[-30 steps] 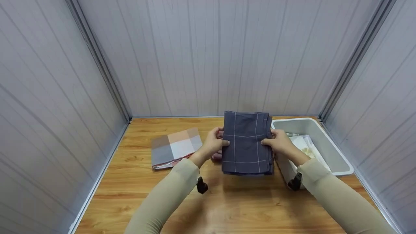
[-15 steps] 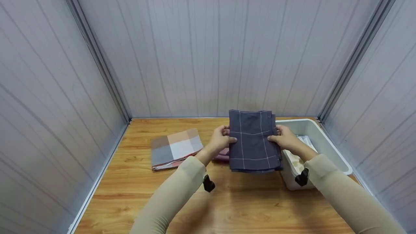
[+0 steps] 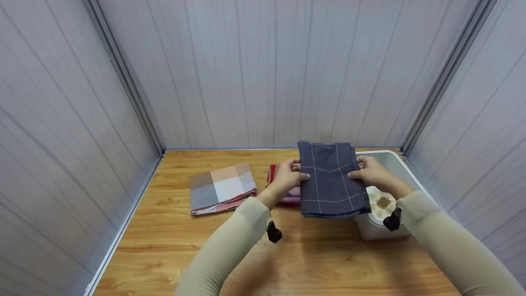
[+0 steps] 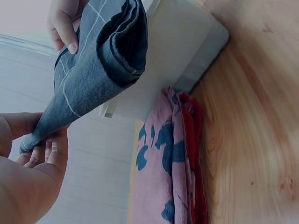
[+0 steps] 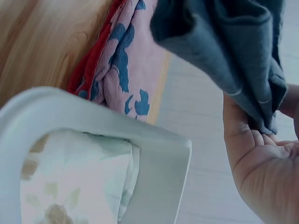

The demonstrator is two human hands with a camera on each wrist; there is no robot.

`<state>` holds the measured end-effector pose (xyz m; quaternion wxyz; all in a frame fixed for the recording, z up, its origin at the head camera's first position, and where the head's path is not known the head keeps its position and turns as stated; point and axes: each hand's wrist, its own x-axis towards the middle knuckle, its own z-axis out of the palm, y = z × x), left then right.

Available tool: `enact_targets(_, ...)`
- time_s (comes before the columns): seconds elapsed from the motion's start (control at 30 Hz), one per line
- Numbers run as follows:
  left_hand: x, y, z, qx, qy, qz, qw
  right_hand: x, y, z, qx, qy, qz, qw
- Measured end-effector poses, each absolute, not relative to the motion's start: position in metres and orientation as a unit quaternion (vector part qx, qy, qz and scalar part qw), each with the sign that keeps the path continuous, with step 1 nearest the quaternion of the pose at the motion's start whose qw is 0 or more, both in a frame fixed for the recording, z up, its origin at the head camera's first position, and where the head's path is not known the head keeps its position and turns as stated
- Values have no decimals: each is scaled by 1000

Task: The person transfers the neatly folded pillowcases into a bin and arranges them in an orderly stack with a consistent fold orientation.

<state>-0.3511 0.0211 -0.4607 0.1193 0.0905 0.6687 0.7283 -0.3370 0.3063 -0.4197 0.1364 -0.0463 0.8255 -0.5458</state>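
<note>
A folded dark blue-grey cloth with thin white check lines is held up between both hands. My left hand pinches its left edge, thumb in front and fingers behind. The right hand grips the opposite edge the same way. In the left wrist view the cloth shows several layers folded together at its end. It hangs above the table, its right side in front of a white bin. Inside the bin lies a white cloth with brown flower shapes.
A folded plaid cloth in grey, orange and white lies on the wooden table at the left. Behind my left hand lies a folded pink cloth with blue shapes and a red layer. Panel walls enclose the table.
Both hands have carried the dark cloth to the right, partly across the bin. More of the pink and red cloth shows behind the left hand.
</note>
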Motion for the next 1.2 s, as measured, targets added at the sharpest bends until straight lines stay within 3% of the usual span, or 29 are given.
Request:
enact_targets(0.53, -354, 58, -455, 66, 625, 766, 137, -350, 342, -407, -49, 872, -473, 116)
enact_targets(0.77, -353, 73, -453, 71, 627, 765, 131, -350, 354, -403, -76, 901, -420, 74)
enact_targets(1.2, -347, 102, -450, 80, 622, 770, 116, -347, 378, -400, -55, 928, -363, 69)
